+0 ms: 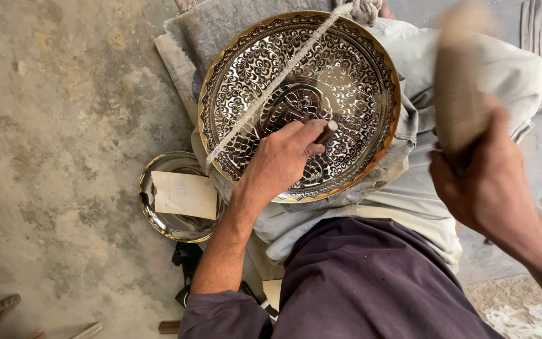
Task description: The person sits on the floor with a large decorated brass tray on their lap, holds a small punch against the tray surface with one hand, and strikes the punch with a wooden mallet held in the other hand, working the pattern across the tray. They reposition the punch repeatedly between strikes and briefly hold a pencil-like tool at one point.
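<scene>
Two hands, left hand gripping punch on engraved plate, right hand raising mallet

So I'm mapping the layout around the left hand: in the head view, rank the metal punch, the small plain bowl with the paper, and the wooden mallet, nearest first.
1. Metal punch: gripped in the left hand, over the engraved plate.
2. Small plain bowl: lower left, on the floor.
3. Wooden mallet: far right, blurred, raised in the right hand.

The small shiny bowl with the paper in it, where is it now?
In the head view, the small shiny bowl sits on the concrete floor, lower left of the engraved plate, beside the left hand.
</scene>
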